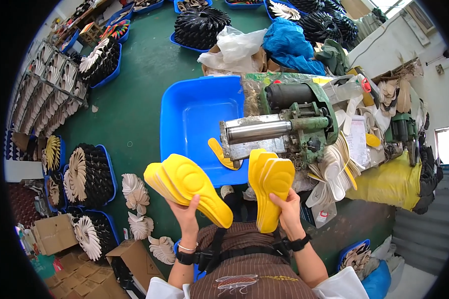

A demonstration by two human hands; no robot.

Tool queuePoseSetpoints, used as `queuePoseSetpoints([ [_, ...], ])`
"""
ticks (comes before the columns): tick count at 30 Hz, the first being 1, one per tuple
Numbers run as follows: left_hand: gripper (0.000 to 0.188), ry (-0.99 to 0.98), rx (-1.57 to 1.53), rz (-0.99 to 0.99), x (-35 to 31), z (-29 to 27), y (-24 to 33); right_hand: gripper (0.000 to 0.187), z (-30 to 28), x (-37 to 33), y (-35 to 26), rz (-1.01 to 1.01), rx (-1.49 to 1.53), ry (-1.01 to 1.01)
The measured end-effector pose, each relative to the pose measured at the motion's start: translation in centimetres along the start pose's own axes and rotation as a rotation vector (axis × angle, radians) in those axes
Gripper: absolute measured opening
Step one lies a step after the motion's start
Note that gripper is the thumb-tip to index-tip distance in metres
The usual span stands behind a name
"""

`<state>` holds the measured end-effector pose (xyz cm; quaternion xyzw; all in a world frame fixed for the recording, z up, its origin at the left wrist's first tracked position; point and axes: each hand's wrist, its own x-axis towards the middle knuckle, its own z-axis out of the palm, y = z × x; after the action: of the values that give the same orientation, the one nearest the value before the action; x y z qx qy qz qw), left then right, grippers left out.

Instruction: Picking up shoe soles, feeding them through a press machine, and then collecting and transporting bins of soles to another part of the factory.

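yellow insoles [189, 180] pinched in left hand [186, 213] and right hand [289, 212], blue tub [189, 124] beyond, green machine [307, 122] overhanging it

Grn floor [129, 119], white wall [419, 56] at R, prob. window [387, 4] up top.

Green floor [129, 114], pale insole piles [140, 226], blue bins [114, 74]

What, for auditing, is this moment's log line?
left hand: holds yellow foot-shaped insole stack | right hand: holds similar stack | blue plastic tub: yellow insole inside
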<state>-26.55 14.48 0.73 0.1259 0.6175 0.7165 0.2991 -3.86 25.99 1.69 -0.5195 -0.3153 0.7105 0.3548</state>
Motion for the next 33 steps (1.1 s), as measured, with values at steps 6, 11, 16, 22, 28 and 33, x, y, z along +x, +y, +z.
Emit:
queuePoseSetpoints([
  [6,0.079,0.016,-0.015,-0.030,0.5,-2.5,-0.1,0.031,2.6,5.6,-2.1,-0.194,0.117,-0.063],
  [11,0.076,0.018,-0.027,-0.064,-0.1,-2.9,0.0,0.036,1.5,0.6,-1.7,-0.271,-0.014,0.014],
  [16,0.075,-0.037,-0.097,-0.114,-0.2,-1.8,-0.1,0.034,-0.1,3.1,2.6,-0.231,-0.116,0.048],
  [22,0.074,-0.078,-0.107,-0.139,-0.8,-2.0,-0.1,0.033,3.5,3.7,-1.8,-0.368,-0.142,-0.011],
  [28,0.066,-0.175,-0.221,-0.243,-0.6,-2.2,-1.0,0.035,1.2,3.4,2.0,-0.382,-0.280,0.071],
  [33,0.060,-0.179,-0.309,-0.310,-1.0,-1.5,0.3,0.023,4.4,5.0,-2.0,-0.290,-0.211,-0.057],
])
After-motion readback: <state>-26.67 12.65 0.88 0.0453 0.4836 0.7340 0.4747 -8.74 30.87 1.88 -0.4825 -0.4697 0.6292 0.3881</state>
